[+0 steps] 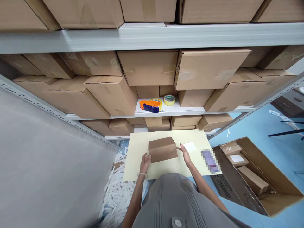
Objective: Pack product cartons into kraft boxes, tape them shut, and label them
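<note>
A small closed brown cardboard box stands on a pale yellow tabletop. My left hand rests against the box's left side, fingers curled on its lower corner. My right hand touches the box's right side with its fingers extended. A white label or slip lies on the table just beyond my right hand. A bracelet sits on my left wrist.
Metal shelving packed with cardboard boxes fills the view ahead. An orange and blue tape dispenser and a tape roll sit on a shelf. An open carton with small boxes stands right. White paper strips litter the floor left.
</note>
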Action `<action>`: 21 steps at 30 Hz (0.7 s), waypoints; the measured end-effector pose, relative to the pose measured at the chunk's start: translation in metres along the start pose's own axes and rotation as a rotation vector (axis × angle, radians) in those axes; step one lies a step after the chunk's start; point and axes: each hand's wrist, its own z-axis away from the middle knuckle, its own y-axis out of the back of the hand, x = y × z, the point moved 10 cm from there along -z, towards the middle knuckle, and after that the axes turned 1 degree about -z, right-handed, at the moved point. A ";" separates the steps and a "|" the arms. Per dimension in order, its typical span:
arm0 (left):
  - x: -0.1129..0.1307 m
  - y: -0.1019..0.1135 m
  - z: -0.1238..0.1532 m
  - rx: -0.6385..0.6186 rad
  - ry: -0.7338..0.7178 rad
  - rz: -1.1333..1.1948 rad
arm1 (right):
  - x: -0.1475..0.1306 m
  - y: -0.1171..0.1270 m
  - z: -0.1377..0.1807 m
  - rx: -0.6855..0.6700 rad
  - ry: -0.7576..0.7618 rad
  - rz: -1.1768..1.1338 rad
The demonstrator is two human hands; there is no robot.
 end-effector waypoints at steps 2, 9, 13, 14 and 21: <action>0.017 0.006 -0.002 0.004 -0.052 0.009 | -0.016 -0.003 -0.004 -0.019 0.032 0.003; 0.026 -0.001 -0.017 -0.014 -0.046 0.024 | -0.015 -0.020 -0.009 -0.074 -0.003 0.067; 0.010 -0.001 -0.015 -0.009 -0.034 0.071 | 0.000 -0.021 -0.006 -0.082 -0.005 -0.008; 0.002 -0.002 -0.013 0.006 -0.011 0.081 | 0.008 -0.021 -0.004 -0.075 -0.029 -0.022; -0.019 -0.026 -0.001 0.012 0.024 0.062 | 0.046 -0.018 0.007 -0.101 -0.191 -0.066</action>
